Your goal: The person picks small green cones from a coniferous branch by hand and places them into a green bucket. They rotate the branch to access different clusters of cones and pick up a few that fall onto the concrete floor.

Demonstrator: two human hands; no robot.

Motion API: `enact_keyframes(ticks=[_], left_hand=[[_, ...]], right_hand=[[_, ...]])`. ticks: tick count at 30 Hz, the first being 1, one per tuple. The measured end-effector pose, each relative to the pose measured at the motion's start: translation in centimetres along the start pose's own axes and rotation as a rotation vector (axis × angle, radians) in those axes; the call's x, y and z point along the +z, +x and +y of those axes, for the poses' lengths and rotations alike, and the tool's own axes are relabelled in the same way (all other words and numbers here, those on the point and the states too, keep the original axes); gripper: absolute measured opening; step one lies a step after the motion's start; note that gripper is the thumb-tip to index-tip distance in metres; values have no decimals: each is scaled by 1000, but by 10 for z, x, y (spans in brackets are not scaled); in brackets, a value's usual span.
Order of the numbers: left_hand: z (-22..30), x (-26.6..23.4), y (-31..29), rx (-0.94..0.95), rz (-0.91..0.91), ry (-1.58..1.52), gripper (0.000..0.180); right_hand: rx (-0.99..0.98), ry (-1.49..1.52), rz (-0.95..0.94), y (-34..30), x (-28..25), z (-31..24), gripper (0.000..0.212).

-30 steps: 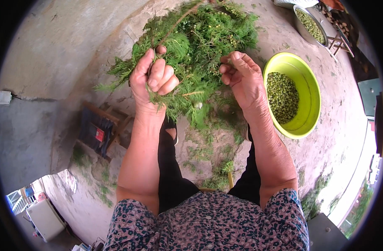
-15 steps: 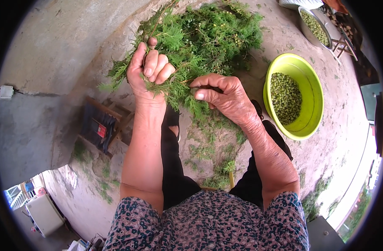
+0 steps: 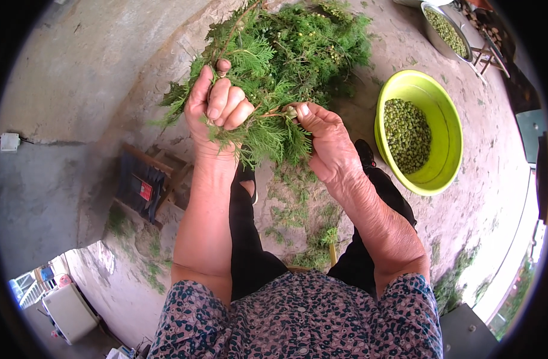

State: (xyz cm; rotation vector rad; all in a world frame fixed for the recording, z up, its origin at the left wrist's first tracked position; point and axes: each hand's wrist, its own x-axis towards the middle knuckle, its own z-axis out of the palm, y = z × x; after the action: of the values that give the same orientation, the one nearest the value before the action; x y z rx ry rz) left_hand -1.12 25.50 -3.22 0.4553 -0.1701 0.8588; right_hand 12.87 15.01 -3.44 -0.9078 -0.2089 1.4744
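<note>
My left hand (image 3: 219, 103) is closed round a leafy evergreen branch (image 3: 273, 139), cypress-like with flat green sprays. Its brown stem runs up past my thumb, and the sprays hang between my two hands. At the end of a thin twig, the thumb and finger of my right hand (image 3: 325, 134) pinch a small green cone (image 3: 291, 112). The other fingers of that hand are curled under and partly hidden. Just beyond both hands lies a heap of cut evergreen branches (image 3: 322, 51) on the ground.
At my right stands a yellow-green plastic basin (image 3: 448, 134) partly filled with green cones (image 3: 407, 136). A metal bowl (image 3: 431, 33) of similar cones sits farther back beside a small stool (image 3: 492, 61). A low wooden stool with dark cloth (image 3: 139, 182) is at left. Leaf scraps (image 3: 313, 254) litter the ground between my feet.
My right hand has turned and shifted slightly; the pinched green cone and its twig now show at the fingertips. My left hand keeps its hold on the branch.
</note>
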Motion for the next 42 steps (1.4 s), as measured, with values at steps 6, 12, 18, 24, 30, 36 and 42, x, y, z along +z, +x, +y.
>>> enact_keyframes(ticks=[6, 12, 18, 24, 30, 36, 42], left_hand=[[-12, 2, 1, -43, 20, -1, 34], [-18, 6, 3, -68, 36, -13, 33], [-13, 4, -1, -64, 17, -24, 32], [-13, 7, -4, -64, 78, 96, 30], [-20, 9, -4, -168, 144, 184, 29], [-36, 20, -6, -419, 445, 672, 24], [-56, 24, -12, -402, 467, 944, 31]], right_hand=[[28, 93, 84, -5, -2, -6, 15], [49, 125, 43, -1, -17, -16, 13], [-187, 257, 88, 26, -50, -47, 14], [-161, 290, -127, 24, -42, -49, 14], [-93, 192, -149, 23, -37, -47, 19], [-127, -238, -74, 5, -13, -38, 23], [-80, -234, -66, 11, -21, -40, 20]])
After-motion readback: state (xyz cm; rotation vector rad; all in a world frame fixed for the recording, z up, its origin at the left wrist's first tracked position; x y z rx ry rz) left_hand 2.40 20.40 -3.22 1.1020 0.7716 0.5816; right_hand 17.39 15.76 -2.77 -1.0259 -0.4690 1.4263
